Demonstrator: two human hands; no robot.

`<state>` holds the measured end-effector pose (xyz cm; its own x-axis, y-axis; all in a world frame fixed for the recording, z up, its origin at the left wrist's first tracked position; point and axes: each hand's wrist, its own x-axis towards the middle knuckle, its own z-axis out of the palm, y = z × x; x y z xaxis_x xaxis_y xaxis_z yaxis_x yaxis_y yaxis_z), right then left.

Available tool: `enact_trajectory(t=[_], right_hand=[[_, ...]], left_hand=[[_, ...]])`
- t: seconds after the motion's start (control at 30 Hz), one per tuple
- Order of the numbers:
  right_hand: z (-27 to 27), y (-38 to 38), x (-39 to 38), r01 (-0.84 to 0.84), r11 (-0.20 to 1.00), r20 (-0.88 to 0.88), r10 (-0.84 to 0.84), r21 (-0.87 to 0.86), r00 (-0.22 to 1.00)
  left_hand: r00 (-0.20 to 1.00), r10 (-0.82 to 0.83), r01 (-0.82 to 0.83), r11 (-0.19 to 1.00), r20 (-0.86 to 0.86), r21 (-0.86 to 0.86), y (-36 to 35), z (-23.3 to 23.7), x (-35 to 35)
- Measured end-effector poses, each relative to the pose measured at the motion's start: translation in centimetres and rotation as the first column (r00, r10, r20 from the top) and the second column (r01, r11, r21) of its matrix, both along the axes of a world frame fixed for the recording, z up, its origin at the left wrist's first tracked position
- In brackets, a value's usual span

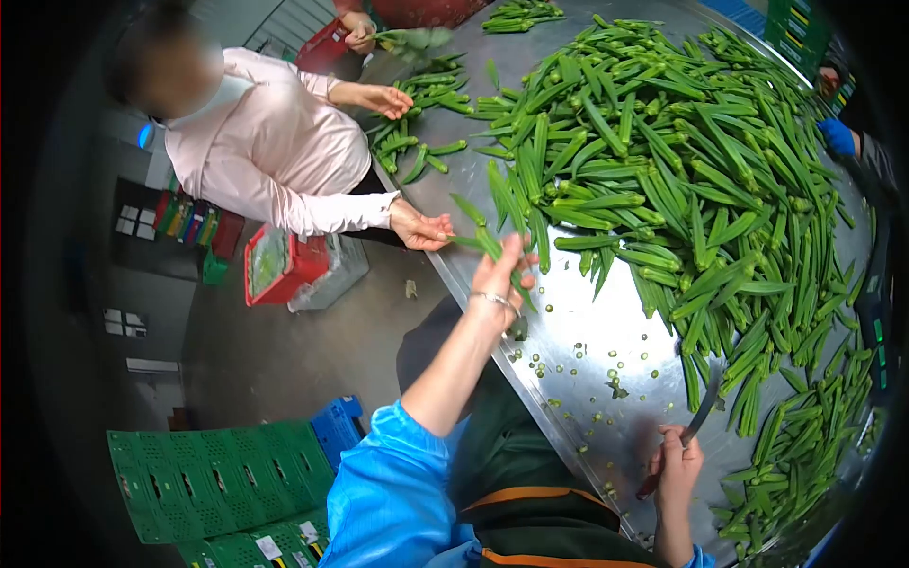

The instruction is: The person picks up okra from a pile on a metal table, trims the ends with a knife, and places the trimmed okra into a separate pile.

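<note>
My left hand (502, 275), with a bracelet at the wrist, is closed around a few green okra pods (490, 244) over the table's near edge. The fingers of my right hand (674, 464) are wrapped round the handle of a curved knife (703, 417), its blade pointing away from me over the metal table (597, 350). A large heap of okra (663, 161) covers the far and right parts of the table. Small cut okra ends (540, 364) lie scattered between my hands.
A co-worker in a pale top (284, 142) stands at the left, one hand close to my left hand. Another person's blue glove (837, 137) is at the far right. Green crates (227, 473) and a red crate (275, 265) stand off the table.
</note>
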<state>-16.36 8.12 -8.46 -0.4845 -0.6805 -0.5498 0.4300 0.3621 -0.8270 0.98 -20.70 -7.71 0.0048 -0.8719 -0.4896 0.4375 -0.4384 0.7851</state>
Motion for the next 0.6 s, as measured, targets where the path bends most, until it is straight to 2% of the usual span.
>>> enact_trajectory(t=[0.03, 0.1, 0.13, 0.17, 0.2, 0.27, 0.3, 0.33, 0.4, 0.47, 0.53, 0.6], right_hand=[[0.2, -0.3, 0.4, -0.032, 0.999, -0.002, 0.032, -0.001, 0.999], [0.5, -0.9, 1.0, -0.079, 0.997, 0.006, 0.079, 0.001, 0.997], [0.5, -1.2, 1.3, -0.088, 0.996, -0.003, 0.088, 0.015, 0.996], [0.4, -1.5, 1.6, -0.105, 0.994, -0.004, 0.106, 0.021, 0.994], [0.3, -1.8, 1.8, -0.12, 0.992, -0.002, 0.12, 0.027, 0.993], [0.2, -2.3, 2.2, -0.131, 0.989, 0.005, 0.131, 0.064, 0.991], [0.2, -2.4, 2.4, -0.147, 0.986, -0.002, 0.147, 0.074, 0.989], [0.1, -2.6, 2.5, -0.163, 0.983, -0.01, 0.164, 0.083, 0.986], [-0.3, -2.9, 2.6, -0.181, 0.977, -0.024, 0.185, 0.113, 0.982], [-0.9, -3.3, 2.8, -0.196, 0.972, -0.035, 0.203, 0.13, 0.979], [-1.4, -3.7, 2.9, -0.204, 0.968, -0.028, 0.21, 0.147, 0.977], [-1.4, -4.3, 3.2, -0.211, 0.966, -0.027, 0.217, 0.149, 0.976]], left_hand=[[1.0, 0.012, -0.012, 1.0, -0.014, 0.011, 0.0, -0.1, 0.6], [0.936, -0.276, 0.276, 0.961, 0.219, 0.034, 0.1, -0.6, 1.7], [0.94, -0.271, 0.268, 0.963, 0.206, 0.044, 1.0, -0.5, 1.9], [0.79, -0.471, 0.451, 0.88, 0.392, 0.148, 2.9, -0.2, 2.2], [0.56, -0.638, 0.589, 0.755, 0.529, 0.287, 4.8, -0.3, 2.6], [0.335, -0.669, 0.786, 0.587, 0.663, 0.195, 7.5, -2.5, 4.8], [0.164, -0.495, 0.85, 0.51, 0.854, 0.132, 7.9, -1.9, 5.6], [0.167, -0.507, 0.849, 0.51, 0.845, 0.138, 7.5, -2.2, 6.6], [0.033, -0.033, 0.903, 0.43, 0.999, -0.015, 5.6, -2.8, 8.4], [-0.076, 0.093, 0.877, 0.48, 0.993, 0.022, 2.3, -2.9, 9.9], [-0.079, 0.23, 0.831, 0.552, 0.97, -0.063, -1.5, -3.9, 11.0], [-0.08, 0.291, 0.831, 0.548, 0.953, -0.097, -5.6, -4.6, 11.9]])
